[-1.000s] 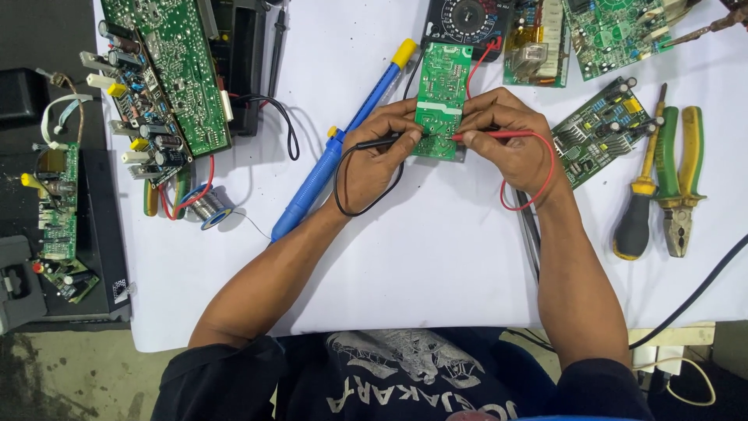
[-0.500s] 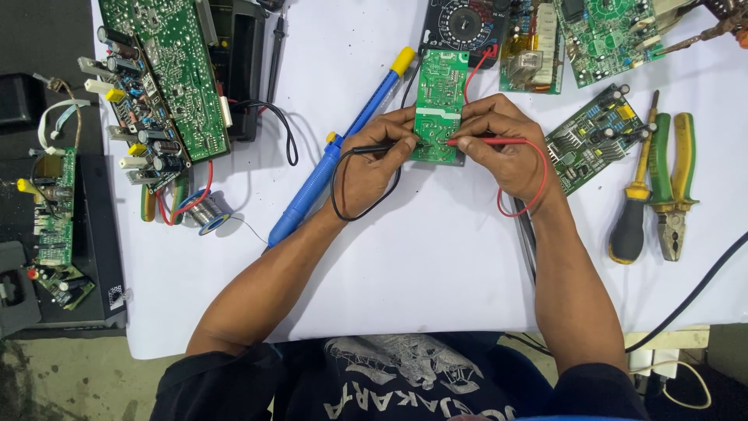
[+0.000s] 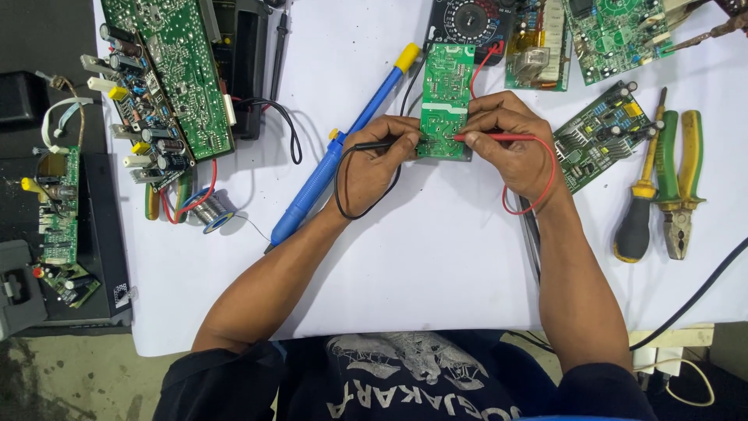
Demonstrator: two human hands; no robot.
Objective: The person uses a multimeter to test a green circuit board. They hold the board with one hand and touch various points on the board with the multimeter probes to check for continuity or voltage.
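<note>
A small green circuit board point(image 3: 445, 93) lies on the white table top point(image 3: 405, 257), just below a black multimeter point(image 3: 467, 19). My left hand point(image 3: 378, 160) grips a black test probe point(image 3: 374, 146) whose tip touches the lower left of the board. My right hand point(image 3: 510, 140) grips a red test probe point(image 3: 499, 138) whose tip touches the lower right of the board. A black lead loops under my left hand and a red lead point(image 3: 538, 195) loops under my right hand.
A blue soldering iron point(image 3: 335, 156) lies diagonally left of my left hand. Solder spool point(image 3: 212, 210) and large green boards point(image 3: 167, 86) sit at left. More boards point(image 3: 600, 132), a screwdriver point(image 3: 639, 203) and green-handled pliers point(image 3: 679, 187) lie at right. A black cable point(image 3: 693, 292) crosses the right edge.
Both hands stay on the small board with the probes; the probe tips have shifted only slightly. The view has drifted a little.
</note>
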